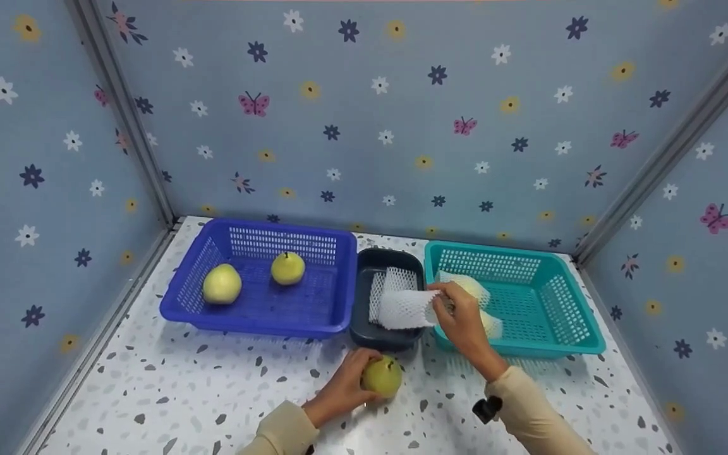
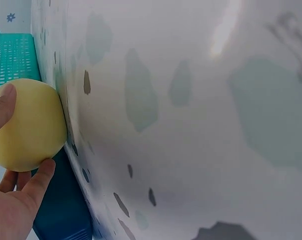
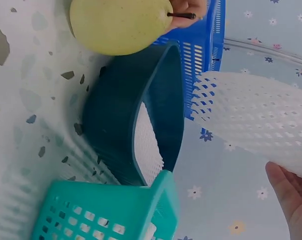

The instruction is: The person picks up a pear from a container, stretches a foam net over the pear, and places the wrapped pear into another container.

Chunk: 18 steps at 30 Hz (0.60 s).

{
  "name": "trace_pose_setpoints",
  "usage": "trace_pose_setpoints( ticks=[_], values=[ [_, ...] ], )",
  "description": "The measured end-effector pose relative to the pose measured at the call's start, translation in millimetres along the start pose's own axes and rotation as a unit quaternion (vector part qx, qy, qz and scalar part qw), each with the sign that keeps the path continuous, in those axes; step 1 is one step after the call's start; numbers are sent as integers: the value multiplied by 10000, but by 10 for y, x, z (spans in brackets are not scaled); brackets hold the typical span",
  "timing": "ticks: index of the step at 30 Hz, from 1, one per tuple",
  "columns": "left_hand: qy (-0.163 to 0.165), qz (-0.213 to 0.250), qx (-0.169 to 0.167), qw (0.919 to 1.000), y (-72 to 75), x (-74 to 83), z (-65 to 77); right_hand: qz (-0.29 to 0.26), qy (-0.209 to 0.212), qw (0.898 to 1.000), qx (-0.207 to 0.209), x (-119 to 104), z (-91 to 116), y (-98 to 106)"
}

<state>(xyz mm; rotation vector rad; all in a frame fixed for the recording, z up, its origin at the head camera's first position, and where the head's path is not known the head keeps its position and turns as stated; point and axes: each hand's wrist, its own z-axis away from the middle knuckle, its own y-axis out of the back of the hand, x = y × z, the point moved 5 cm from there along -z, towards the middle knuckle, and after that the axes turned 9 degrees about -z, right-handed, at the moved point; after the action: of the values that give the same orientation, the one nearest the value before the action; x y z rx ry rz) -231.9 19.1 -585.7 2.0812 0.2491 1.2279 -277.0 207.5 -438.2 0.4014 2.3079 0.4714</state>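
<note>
My left hand (image 1: 346, 381) grips a yellow-green pear (image 1: 382, 377) on the speckled tabletop, in front of a dark bin. In the left wrist view the thumb and fingers lie around the pear (image 2: 33, 130). A white foam net sleeve (image 1: 407, 309) is pinched at one end by my right hand (image 1: 463, 316), above the dark bin (image 1: 384, 344). The right wrist view shows that sleeve (image 3: 255, 112) hanging flat and unfilled from the fingers. More foam net (image 3: 147, 147) lies inside the dark bin.
At left stands a blue basket (image 1: 256, 325) with two bare pears (image 1: 287, 268). A teal basket (image 1: 566, 347) at right contains pears in foam net (image 1: 470, 287), partly hidden by my right hand. Flower-patterned panels (image 1: 364, 114) enclose the back and sides.
</note>
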Motion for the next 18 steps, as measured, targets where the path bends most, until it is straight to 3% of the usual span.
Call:
trace_pose_setpoints(
  ticks=[11, 18],
  values=[
    [-47, -197, 50, 9998, -2, 22, -21, 74, -243, 9997, 54, 46, 262, 9],
    [-14, -180, -123, 9998, -7, 38, 9, -110, -278, 9995, 83, -203, 236, 59]
  ],
)
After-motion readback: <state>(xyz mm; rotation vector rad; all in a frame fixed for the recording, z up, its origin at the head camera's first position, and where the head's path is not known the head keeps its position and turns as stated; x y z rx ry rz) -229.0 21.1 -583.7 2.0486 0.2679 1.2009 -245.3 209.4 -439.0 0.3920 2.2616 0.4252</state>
